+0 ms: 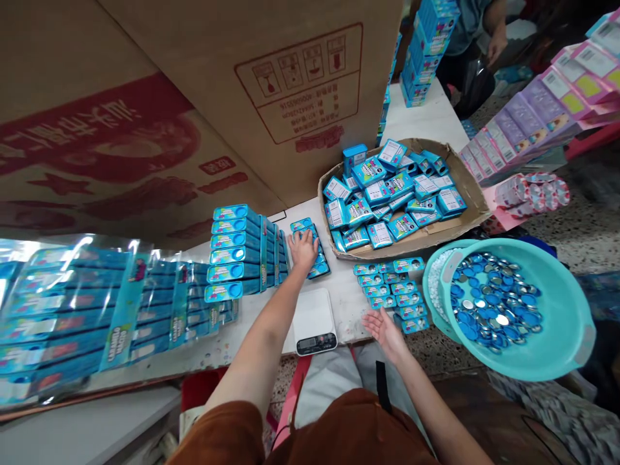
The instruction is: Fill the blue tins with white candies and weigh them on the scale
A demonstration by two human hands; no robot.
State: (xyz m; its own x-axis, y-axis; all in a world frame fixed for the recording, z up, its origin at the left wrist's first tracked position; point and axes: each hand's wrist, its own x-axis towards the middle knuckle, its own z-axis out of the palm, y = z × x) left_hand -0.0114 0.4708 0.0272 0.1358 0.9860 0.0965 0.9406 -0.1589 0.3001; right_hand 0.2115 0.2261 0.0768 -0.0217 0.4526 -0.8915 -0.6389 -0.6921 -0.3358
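Observation:
My left hand (303,250) lies on a short row of small blue boxes (318,266), its fingers spread over their tops. To the left of that hand stand taller stacks of the same blue boxes (230,253). My right hand (386,332) is palm up at the table's front edge, fingers apart, with nothing in it. Just beyond it, small blue boxes (382,301) with round openings sit in rows. A white digital scale (314,313) with a bare platform rests between my two hands.
A cut-down cardboard tray (477,210) holds many blue boxes. Turquoise basins (564,310) at right contain blue-and-silver round pieces and white pellets. Large cartons (203,97) wall off the back. Plastic-wrapped packs (111,310) line the left. Another person's hand (497,44) shows far right.

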